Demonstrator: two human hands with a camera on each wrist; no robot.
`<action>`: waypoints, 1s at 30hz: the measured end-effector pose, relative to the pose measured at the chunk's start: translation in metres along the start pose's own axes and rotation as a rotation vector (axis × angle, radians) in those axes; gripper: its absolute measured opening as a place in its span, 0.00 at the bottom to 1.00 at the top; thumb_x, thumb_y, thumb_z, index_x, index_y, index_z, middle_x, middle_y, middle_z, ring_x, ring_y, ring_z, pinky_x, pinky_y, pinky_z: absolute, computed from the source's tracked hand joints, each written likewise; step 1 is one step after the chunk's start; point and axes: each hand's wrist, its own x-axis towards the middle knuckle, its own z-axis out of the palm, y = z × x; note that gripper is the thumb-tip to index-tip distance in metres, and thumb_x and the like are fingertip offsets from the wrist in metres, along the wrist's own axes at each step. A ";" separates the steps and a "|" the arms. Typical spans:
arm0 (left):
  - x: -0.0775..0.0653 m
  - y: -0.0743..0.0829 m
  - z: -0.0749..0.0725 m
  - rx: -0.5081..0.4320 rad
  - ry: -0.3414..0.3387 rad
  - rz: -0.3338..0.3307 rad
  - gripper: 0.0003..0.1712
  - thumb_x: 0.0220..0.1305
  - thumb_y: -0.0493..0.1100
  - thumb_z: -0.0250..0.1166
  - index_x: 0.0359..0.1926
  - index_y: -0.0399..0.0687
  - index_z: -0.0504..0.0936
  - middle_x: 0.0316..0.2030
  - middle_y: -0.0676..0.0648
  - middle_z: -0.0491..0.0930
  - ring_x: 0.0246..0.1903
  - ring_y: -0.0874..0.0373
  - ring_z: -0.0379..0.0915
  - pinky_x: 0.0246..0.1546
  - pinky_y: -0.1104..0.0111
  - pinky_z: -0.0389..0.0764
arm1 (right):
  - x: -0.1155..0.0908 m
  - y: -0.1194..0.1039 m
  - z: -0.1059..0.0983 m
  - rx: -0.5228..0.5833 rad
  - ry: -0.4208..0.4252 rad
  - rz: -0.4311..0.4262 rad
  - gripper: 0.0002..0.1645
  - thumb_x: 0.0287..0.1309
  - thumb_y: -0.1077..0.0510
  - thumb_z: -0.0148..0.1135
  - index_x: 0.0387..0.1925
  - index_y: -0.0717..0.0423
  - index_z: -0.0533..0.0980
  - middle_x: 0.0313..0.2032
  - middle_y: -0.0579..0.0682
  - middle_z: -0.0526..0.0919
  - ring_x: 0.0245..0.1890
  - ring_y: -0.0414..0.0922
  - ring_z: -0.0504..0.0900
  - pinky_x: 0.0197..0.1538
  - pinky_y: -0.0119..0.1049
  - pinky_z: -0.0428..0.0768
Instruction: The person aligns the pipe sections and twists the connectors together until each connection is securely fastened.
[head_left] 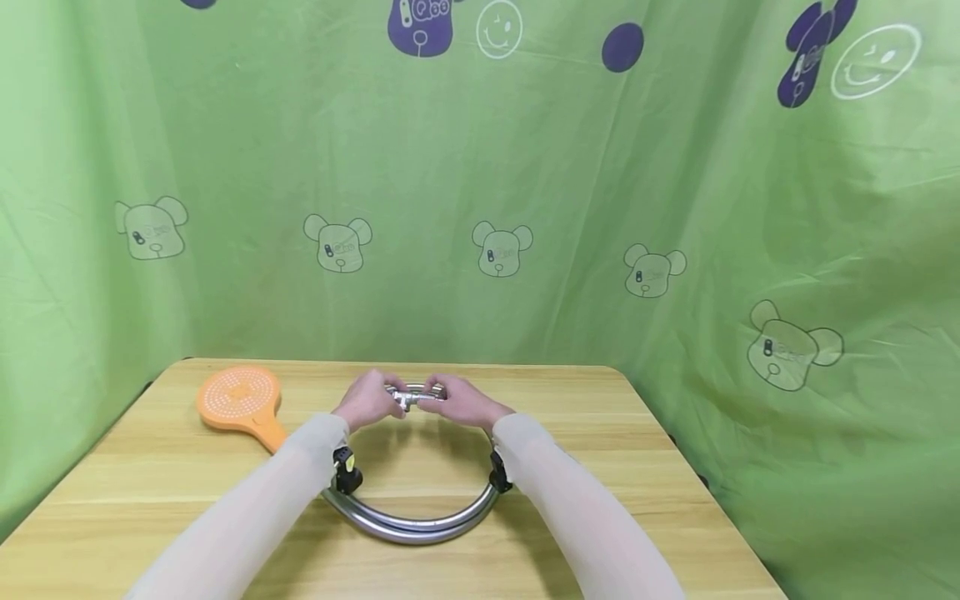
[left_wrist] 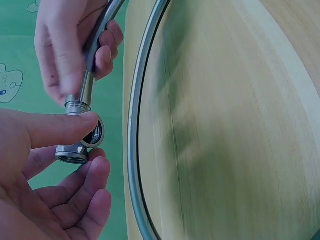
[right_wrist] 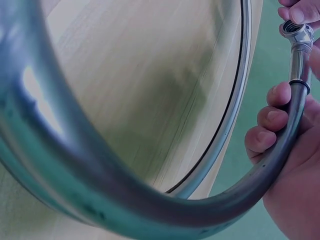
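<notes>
In the head view my left hand [head_left: 367, 401] and right hand [head_left: 467, 403] meet over the far part of the table. The left thumb and fingers pinch a chrome tee connector [left_wrist: 75, 150], its round threaded openings showing in the left wrist view. My right hand [right_wrist: 305, 145] wraps its fingers round a silver shower hose [right_wrist: 286, 137] just behind its chrome end fitting [right_wrist: 299, 67]. This end fitting sits in line with the tee connector, against its threaded neck. The rest of the hose lies looped under my wrists.
An orange shower head [head_left: 240, 396] lies at the left of the wooden table [head_left: 585, 467], its handle partly hidden by my left forearm. A green curtain [head_left: 420, 167] with printed bear faces hangs behind the table and along its sides. Small black cameras are worn on both wrists.
</notes>
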 end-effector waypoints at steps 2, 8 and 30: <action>0.000 0.001 0.000 0.001 0.003 -0.004 0.23 0.41 0.34 0.77 0.44 0.49 0.88 0.36 0.50 0.86 0.37 0.53 0.76 0.42 0.62 0.74 | 0.000 -0.001 0.000 0.012 0.006 -0.008 0.10 0.67 0.52 0.64 0.46 0.50 0.75 0.36 0.48 0.78 0.33 0.42 0.74 0.38 0.36 0.75; 0.000 0.001 -0.001 -0.003 0.007 -0.005 0.22 0.42 0.34 0.77 0.43 0.50 0.88 0.36 0.50 0.86 0.37 0.53 0.76 0.41 0.63 0.74 | 0.001 0.003 0.000 -0.023 -0.001 -0.055 0.06 0.68 0.53 0.62 0.43 0.49 0.77 0.32 0.47 0.76 0.32 0.41 0.71 0.36 0.34 0.74; -0.001 0.003 -0.003 0.005 0.023 -0.016 0.20 0.39 0.34 0.79 0.37 0.50 0.86 0.31 0.50 0.84 0.33 0.53 0.74 0.38 0.63 0.73 | -0.002 -0.001 0.000 -0.018 0.027 -0.063 0.06 0.67 0.53 0.63 0.41 0.50 0.79 0.36 0.46 0.80 0.35 0.42 0.74 0.41 0.35 0.76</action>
